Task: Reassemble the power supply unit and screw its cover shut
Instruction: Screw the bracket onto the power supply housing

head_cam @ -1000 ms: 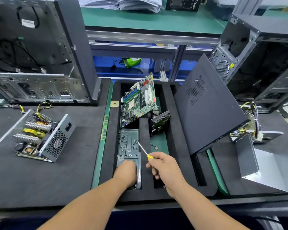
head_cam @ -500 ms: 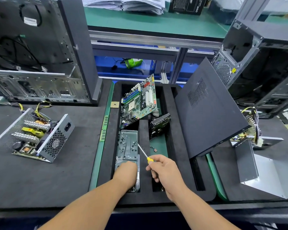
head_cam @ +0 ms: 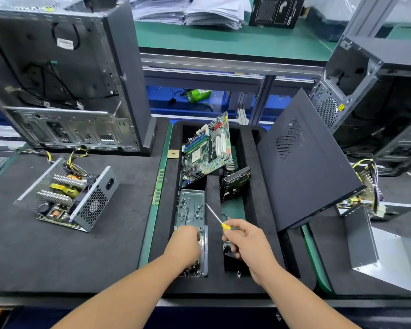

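The open power supply unit (head_cam: 67,195) lies on the black mat at the left, its heat sinks, coils and fan grille exposed. My left hand (head_cam: 184,243) reaches down into a slot of the black foam tray (head_cam: 214,283), at the near end of a grey metal plate (head_cam: 190,207); its fingertips are hidden. My right hand (head_cam: 244,241) grips a yellow-handled screwdriver (head_cam: 215,216) whose tip points up-left over the plate. A bent silver metal cover (head_cam: 365,245) stands at the far right.
A motherboard (head_cam: 207,148) and a hard drive (head_cam: 235,184) lean in the tray's far slots. A dark case side panel (head_cam: 304,162) leans over its right side. Open computer cases stand at back left (head_cam: 64,79) and back right (head_cam: 377,91). A second opened supply (head_cam: 368,193) sits right.
Both hands stay almost where they were. The left hand remains in the tray slot and the right hand keeps hold of the screwdriver. Only the view has shifted a little.
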